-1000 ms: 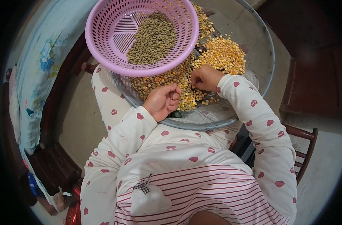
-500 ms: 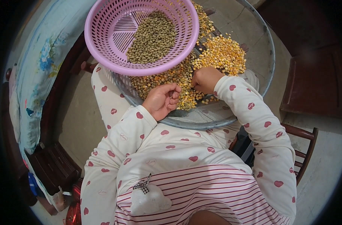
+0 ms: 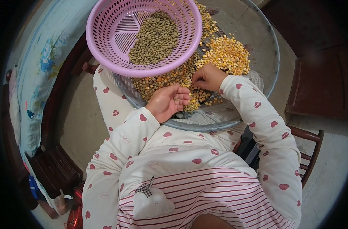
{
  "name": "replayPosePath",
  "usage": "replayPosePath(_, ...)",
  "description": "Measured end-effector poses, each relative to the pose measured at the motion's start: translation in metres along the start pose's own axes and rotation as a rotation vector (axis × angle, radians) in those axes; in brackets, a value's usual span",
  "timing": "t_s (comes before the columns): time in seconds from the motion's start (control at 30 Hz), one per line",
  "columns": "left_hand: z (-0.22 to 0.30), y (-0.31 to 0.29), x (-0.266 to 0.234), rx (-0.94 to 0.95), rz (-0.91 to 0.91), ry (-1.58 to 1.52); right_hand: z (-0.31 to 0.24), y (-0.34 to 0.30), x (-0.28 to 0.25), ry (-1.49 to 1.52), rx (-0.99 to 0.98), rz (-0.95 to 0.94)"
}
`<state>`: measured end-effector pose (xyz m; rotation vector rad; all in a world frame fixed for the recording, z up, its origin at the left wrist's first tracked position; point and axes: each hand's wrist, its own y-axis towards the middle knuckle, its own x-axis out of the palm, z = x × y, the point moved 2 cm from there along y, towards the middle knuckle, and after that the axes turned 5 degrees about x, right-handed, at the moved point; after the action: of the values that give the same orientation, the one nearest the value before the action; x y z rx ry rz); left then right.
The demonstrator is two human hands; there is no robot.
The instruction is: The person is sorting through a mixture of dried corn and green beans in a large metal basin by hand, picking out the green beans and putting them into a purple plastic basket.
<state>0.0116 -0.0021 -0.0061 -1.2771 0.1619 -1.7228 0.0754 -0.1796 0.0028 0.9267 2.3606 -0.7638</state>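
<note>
My left hand point(image 3: 168, 100) is turned palm up and loosely cupped, with a small greenish bean point(image 3: 176, 99) lying against its curled fingers. Over the mixed heap my right hand point(image 3: 210, 77) is pinched, thumb against fingertips; whatever is between them is too small or hidden to make out. Beneath both hands, yellow corn kernels point(image 3: 229, 57) and brownish-green beans point(image 3: 147, 84) lie mixed on a round mesh sieve point(image 3: 273, 72) resting on my lap. A pink slotted plastic basket point(image 3: 105, 57) sits on the sieve's far left, holding a pile of green beans point(image 3: 155, 40).
On the left stands a bed or bench with a light-blue flowered cloth point(image 3: 48, 57). Dark wooden furniture point(image 3: 319, 84) is at the right, and a wooden chair point(image 3: 309, 152) is beside my right arm. A brown box-like item point(image 3: 55, 168) sits low on the left.
My left hand has loosened from a curled fist into a cupped palm, revealing the bean. My right hand has lifted slightly off the kernels and shifted a little left.
</note>
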Motion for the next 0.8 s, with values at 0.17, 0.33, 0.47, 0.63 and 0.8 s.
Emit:
replayPosePath(0.17, -0.002, 0.005, -0.008, 0.014, -0.025, -0.011, 0.001, 0.001, 0.018, -0.517, 0.084, -0.065)
replayPosePath(0.33, -0.002, 0.006, -0.011, 0.014, -0.052, -0.004, -0.001, 0.001, 0.018, -0.639, 0.065, -0.061)
replayPosePath(0.47, -0.003, 0.004, -0.003, -0.016, -0.023, 0.055, -0.013, -0.004, 0.003, 0.113, 0.041, -0.108)
replayPosePath(0.63, 0.0, 0.001, -0.002, -0.017, -0.038, 0.035, 0.008, -0.005, -0.04, 0.417, 0.164, 0.219)
replayPosePath(0.8, 0.002, 0.0, -0.002, 0.02, -0.034, 0.013, 0.031, 0.0, -0.069, -0.113, 0.206, 0.374)
